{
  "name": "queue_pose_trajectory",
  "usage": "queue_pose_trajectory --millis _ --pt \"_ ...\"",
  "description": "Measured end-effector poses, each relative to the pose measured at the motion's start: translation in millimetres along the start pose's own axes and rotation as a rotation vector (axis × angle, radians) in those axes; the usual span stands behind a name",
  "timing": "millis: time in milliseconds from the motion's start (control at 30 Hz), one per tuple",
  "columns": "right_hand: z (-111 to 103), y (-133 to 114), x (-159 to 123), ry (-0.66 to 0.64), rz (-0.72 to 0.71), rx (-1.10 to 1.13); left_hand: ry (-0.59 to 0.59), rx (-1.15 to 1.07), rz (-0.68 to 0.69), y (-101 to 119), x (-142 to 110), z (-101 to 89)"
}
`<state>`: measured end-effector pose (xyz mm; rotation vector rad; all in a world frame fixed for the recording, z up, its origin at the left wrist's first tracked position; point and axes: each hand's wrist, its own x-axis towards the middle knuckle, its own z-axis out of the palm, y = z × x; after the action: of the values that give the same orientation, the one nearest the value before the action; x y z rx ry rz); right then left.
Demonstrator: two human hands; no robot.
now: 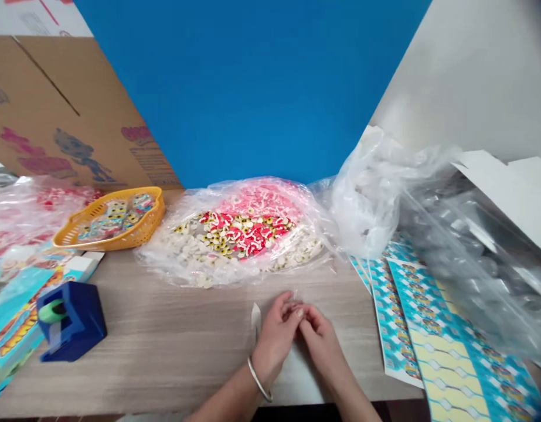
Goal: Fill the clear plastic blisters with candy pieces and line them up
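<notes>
Colourful pieces [246, 234] heaped in clear plastic bag [171, 261]

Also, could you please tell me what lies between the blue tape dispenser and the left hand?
Bare tabletop, from the tape dispenser to a small white piece beside the left hand, as the head view shows.

"What did you count on the bench [164, 346]?"

"I counted one yellow basket [136, 233], one blue tape dispenser [82, 325] and one central plastic bag [167, 261]. Its small pieces [255, 234] were too many for me to count."

"And nearer you?"

"I saw two hands [274, 334], one bracelet [257, 380] and, rightward, at least two printed sheets [448, 357]."
</notes>
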<state>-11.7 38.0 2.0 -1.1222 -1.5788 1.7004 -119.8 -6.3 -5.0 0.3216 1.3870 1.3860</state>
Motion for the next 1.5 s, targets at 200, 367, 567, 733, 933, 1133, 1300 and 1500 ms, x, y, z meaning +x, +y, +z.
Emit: queue_pose_trajectory --millis 200,367,567,733,933,1133,1300,1500 --pt "28.0 -1.0 13.7 -0.082 0.054 0.156 0.099 -0.048 0.034 10.3 6.4 -18.7" --pt "32.7 -20.7 37.8 0.016 -0.131 -0.218 0.244 0.129 0.346 40.4 2.1 -57.3" --pt "48.0 -70.0 118.7 -0.076 -0.710 -1.104 0.246 1.025 0.814 102.9 34.6 -108.6" --pt "23.8 -52.7 119.0 -0.154 -0.725 -1.327 0.143 1.210 0.805 82.9 44.7 -117.0" --pt "-18.7 -17.7 89.2 -0.070 -0.676 -1.323 0.041 1.094 0.850 51.6 30.5 -93.7" --pt "-16.7 -27.9 98.0 0.028 -0.663 -1.178 -0.015 0.988 0.826 52.6 35.6 -89.5" --pt "9.7 -55.9 115.7 -0.034 -0.632 -1.182 0.078 0.491 0.663 56.3 30.7 -89.0" --pt "23.1 -61.9 126.2 -0.210 -0.463 -1.094 0.231 -0.324 0.163 82.0 21.1 -88.4"
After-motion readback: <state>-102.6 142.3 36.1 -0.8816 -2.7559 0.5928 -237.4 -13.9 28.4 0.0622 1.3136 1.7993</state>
